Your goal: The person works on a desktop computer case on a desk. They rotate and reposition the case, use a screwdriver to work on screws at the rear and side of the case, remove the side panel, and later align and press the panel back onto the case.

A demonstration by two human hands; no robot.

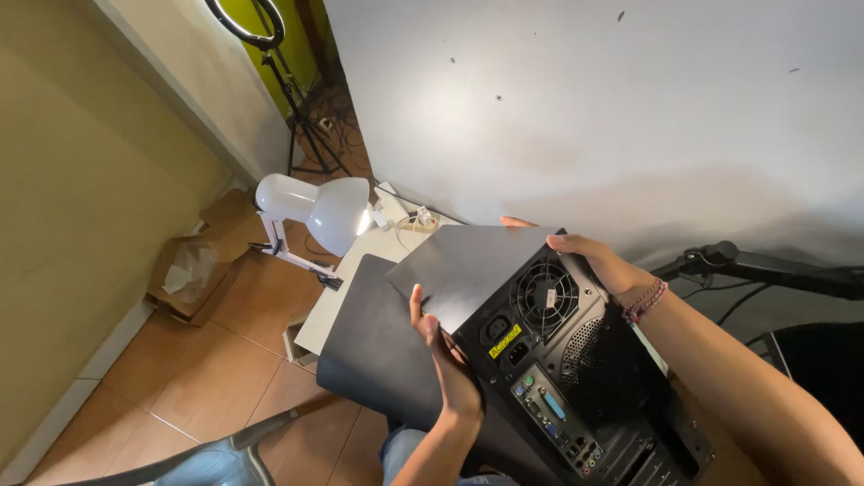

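Note:
A black desktop computer case is tilted with its rear panel facing me, showing a fan grille, a power socket and rows of ports. My left hand grips its near left edge, thumb on the dark side panel. My right hand holds the far top edge beside the fan; a beaded bracelet sits on that wrist. A second flat black panel lies under the case on the white table.
A lit white desk lamp stands at the table's far left. A white power strip with cables lies behind it. An open cardboard box and a tripod are on the tiled floor. A grey chair back is near me.

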